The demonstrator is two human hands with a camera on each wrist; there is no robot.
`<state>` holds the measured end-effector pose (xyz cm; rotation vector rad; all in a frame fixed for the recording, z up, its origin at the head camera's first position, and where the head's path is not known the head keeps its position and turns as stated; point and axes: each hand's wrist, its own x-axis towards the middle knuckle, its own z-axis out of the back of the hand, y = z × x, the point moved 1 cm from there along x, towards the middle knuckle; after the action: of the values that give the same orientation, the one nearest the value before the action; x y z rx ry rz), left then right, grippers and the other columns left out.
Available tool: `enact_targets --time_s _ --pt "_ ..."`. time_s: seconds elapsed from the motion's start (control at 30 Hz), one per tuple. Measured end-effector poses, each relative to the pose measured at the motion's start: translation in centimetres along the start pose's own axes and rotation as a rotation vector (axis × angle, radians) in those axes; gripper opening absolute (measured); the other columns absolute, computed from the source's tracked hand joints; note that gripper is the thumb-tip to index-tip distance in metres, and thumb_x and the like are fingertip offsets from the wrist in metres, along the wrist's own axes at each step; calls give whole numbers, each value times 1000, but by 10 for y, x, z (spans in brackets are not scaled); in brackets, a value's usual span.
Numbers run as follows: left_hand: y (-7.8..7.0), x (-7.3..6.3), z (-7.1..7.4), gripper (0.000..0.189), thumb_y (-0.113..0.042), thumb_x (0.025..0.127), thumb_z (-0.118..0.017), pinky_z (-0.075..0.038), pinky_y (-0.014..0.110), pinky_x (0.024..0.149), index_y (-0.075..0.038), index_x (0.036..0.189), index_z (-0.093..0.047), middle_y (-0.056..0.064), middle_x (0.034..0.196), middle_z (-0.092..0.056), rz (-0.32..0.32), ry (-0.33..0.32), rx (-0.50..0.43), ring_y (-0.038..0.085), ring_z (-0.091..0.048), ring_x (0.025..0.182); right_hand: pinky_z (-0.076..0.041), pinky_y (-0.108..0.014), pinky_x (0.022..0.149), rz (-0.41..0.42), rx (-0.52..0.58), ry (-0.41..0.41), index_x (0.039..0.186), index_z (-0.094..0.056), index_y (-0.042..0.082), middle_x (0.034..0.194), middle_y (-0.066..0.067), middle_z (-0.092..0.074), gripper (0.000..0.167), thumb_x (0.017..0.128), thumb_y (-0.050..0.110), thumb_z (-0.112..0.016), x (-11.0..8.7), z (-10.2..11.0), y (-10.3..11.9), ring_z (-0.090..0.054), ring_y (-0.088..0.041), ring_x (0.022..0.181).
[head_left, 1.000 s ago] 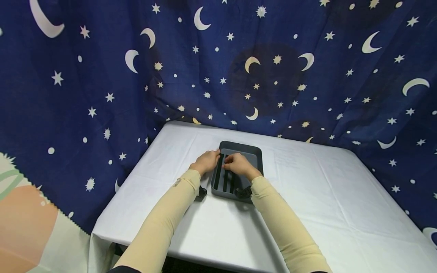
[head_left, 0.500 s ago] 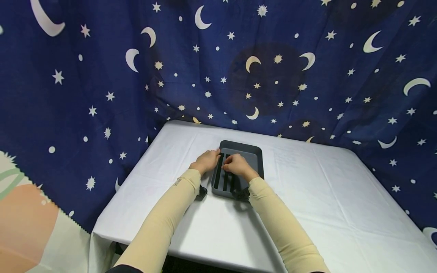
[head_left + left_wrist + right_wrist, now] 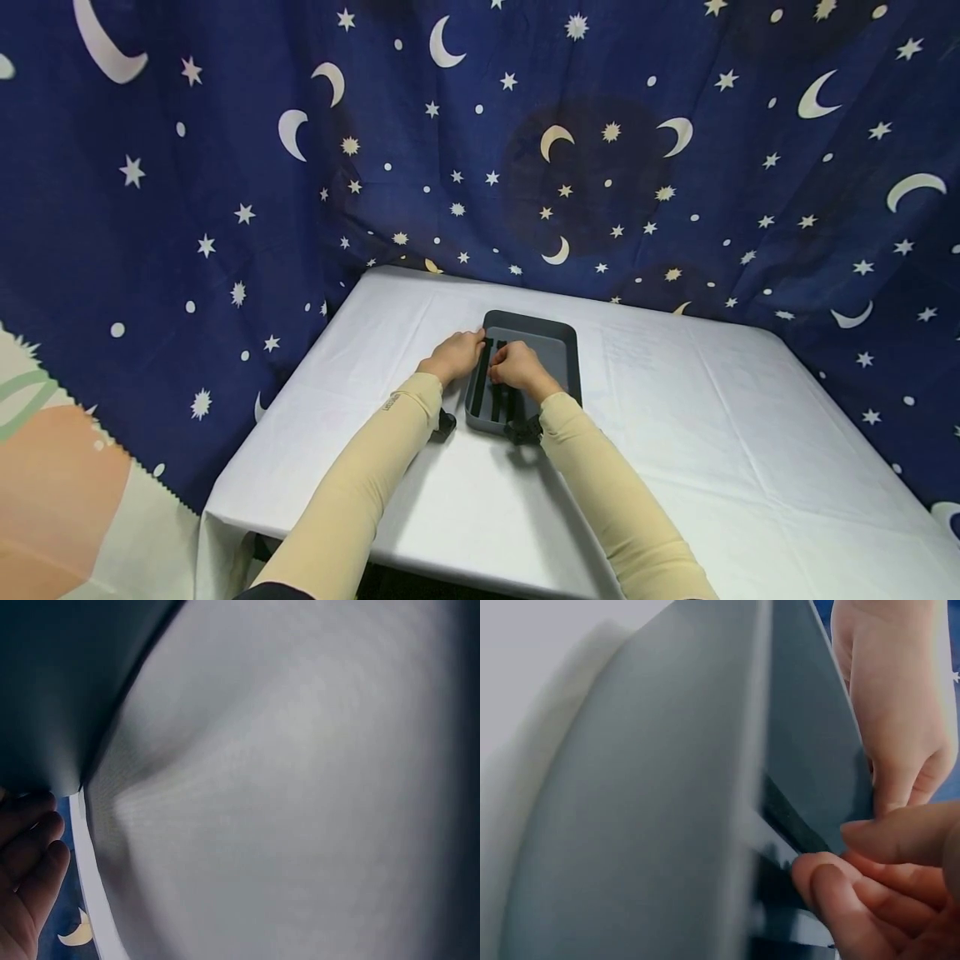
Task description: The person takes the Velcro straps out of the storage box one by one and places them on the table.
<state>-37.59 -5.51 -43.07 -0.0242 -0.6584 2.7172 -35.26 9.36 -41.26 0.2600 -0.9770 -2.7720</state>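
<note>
While your arms stretch over the table covered in white cloth (image 3: 712, 433), the shallow dark grey rectangular tray (image 3: 555, 354) with rounded corners sits on it in front of you. Your left hand (image 3: 455, 356) is at the tray's left wall, its fingers side by side at the outer face; I cannot tell whether your thumb clamps that wall. Your right hand (image 3: 519, 367) is over the tray's inside, toward the left, its bent fingers and thumb drawn close together; I cannot tell whether they pinch anything.

Three narrow black strips lie lengthwise in the tray's left part. The left-hand strip (image 3: 480, 396) runs just beside the left wall, the middle strip (image 3: 496, 408) passes beneath your right hand, and the right-hand strip (image 3: 512, 404) lies nearest the tray's middle, partly hidden by that hand.

Cream-coloured fabric sleeves (image 3: 375, 467) cover your forearms. One small black device (image 3: 445, 426) shows beneath your left wrist, just left of the tray; another small black device (image 3: 522, 431) shows by your right wrist, at the tray's near wall. Behind the tray, beyond the table, hangs a dark blue cloth printed with pale moons and stars (image 3: 480, 233).
</note>
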Motion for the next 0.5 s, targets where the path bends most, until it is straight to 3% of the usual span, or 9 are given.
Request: enact_targets --time_s 0.27,0.5 --pt "0 0 -1 46 -20 110 -40 -53 40 93 -6 154 -39 17 147 -54 11 14 -17 28 -64 117 -60 -42 85 -29 -48 -5 100 -78 0 98 -14 -76 18 86 6 -68 0 0 3 -71 -28 94" --pt "0 0 2 46 -19 109 -41 -54 41 98 -7 153 -41 18 144 -57 9 12 -10 30 -62 124 -60 -40 84 -34 -52 -35 95 -79 2 99 -13 -77 18 82 3 -66 2 -1 7 -70 -29 94"
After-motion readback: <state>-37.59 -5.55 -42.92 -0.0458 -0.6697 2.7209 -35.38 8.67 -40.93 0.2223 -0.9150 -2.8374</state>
